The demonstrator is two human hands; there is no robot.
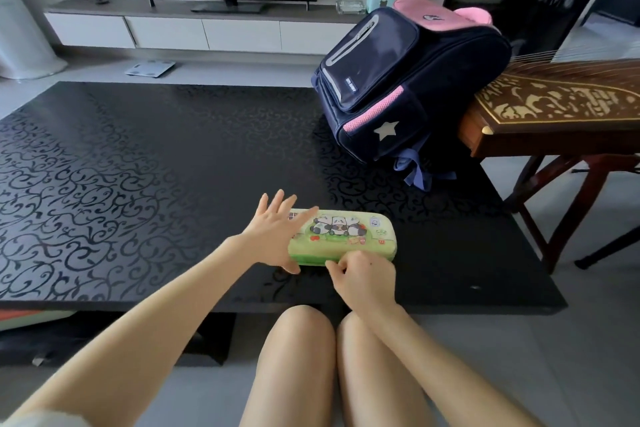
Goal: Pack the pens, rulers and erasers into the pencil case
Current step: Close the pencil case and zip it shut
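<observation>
Pencil case [349, 232]: green, panda print on the lid, closed, lying flat on the black scroll-patterned table [138, 156], close to the table's near edge.

Left hand [273, 236]: at the case's left end, fingers straight and spread wide, and fingertips reaching over the lid's left corner. The thumb lies along the case's near left corner. Whether the palm touches the case cannot be told.

Right hand [363, 274]: at the case's near long edge, just right of the left thumb. Its fingers are curled, with thumb and forefinger pinching that edge. The exact part pinched is too small to tell.

Backpack [398, 80]: navy and pink, standing beyond the case, to its right and well apart.
</observation>
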